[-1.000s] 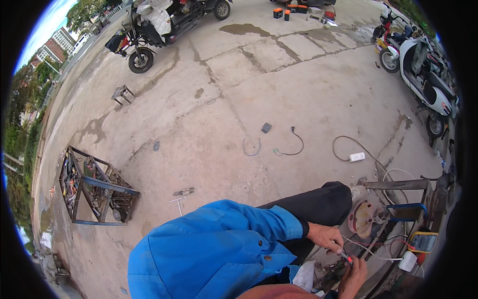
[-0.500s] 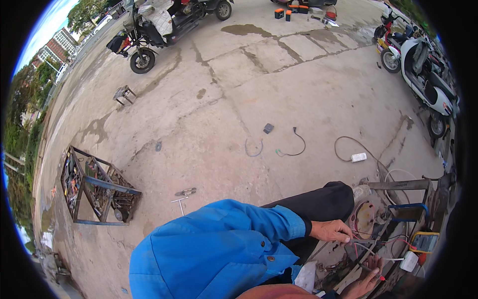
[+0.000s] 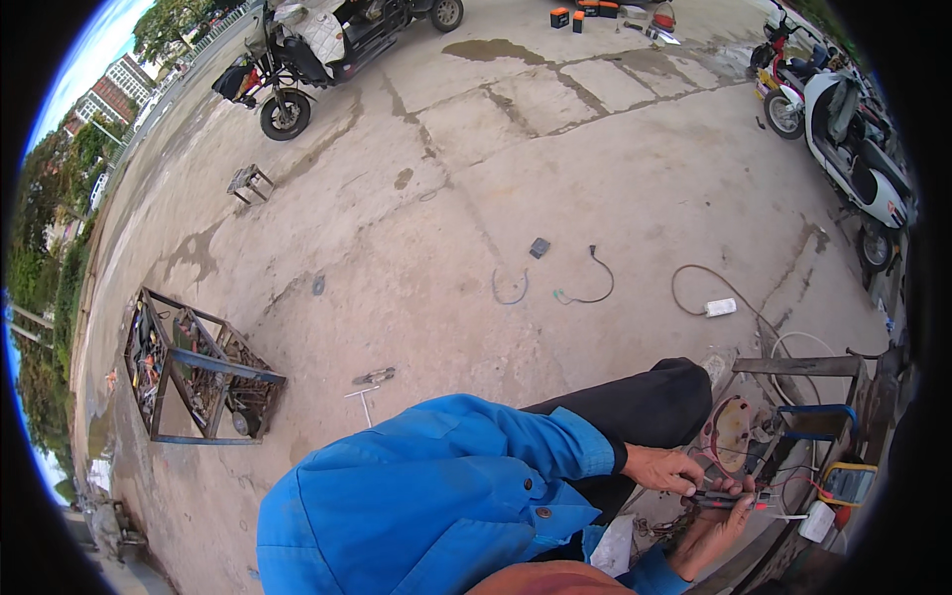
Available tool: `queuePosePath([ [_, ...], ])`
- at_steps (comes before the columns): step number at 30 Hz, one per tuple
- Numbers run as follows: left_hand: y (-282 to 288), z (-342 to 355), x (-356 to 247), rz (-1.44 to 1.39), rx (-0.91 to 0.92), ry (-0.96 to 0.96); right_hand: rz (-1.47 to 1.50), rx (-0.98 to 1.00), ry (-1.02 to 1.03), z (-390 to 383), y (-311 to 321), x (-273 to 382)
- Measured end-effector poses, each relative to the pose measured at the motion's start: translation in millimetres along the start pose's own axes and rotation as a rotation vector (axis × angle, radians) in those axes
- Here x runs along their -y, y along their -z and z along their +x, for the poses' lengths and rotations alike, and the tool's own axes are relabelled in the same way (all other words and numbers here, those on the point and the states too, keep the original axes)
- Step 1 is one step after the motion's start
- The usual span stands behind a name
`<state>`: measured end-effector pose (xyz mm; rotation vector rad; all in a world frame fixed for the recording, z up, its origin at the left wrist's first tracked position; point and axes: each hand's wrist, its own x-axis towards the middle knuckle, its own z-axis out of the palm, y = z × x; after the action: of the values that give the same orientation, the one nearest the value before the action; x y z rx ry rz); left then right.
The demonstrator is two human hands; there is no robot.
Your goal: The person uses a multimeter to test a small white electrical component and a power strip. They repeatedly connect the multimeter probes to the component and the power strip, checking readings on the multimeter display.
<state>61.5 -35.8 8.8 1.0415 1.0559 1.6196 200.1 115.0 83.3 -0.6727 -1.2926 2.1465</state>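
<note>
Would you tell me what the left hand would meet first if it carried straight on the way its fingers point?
The left hand points right, at the thin probe both hands hold. Beyond that, probably the wires before the yellow-edged meter, though depth is unclear.

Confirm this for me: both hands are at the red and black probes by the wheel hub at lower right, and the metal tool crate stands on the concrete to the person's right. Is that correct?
Not quite. The head view shows the metal tool crate on the concrete to the person's left, not right. The rest holds: the left hand and right hand are both at the red and black probes by the wheel hub at lower right.
</note>
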Motion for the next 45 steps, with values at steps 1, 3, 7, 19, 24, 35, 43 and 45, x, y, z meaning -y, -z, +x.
queuePosePath([
  [1, 2.0, -0.1, -0.6, 0.030, 0.015, 0.006, -0.015, -0.047, 0.011, 0.3, -5.8, 3.8],
  [3, 5.1, 0.2, -0.4, 0.091, 0.033, 0.022, -0.046, -0.142, 0.034, -1.1, -18.4, 6.5],
  [7, 9.8, 0.2, 3.5, 0.146, 0.027, 0.037, -0.002, -0.160, 0.055, -0.8, -28.4, 8.0],
  [19, 2.4, 0.4, 6.1, 0.163, 0.043, 0.014, -0.018, -0.173, 0.037, 15.8, -13.9, -16.1],
  [24, 0.3, 2.5, 5.9, 0.111, -0.116, 0.008, -0.291, -0.051, -0.021, -3.4, -17.5, -46.6],
  [35, -2.2, 0.4, 5.7, 0.136, -0.100, -0.051, -0.314, -0.061, 0.042, -14.2, 3.0, -50.9],
  [43, 12.5, 5.4, 2.4, -0.106, -0.222, -0.020, -0.277, -0.558, 0.228, 6.3, 42.8, 52.2],
  [45, 15.5, 6.9, 4.9, -0.139, -0.204, 0.027, -0.171, -0.519, 0.292, 7.4, 66.3, 79.8],
])
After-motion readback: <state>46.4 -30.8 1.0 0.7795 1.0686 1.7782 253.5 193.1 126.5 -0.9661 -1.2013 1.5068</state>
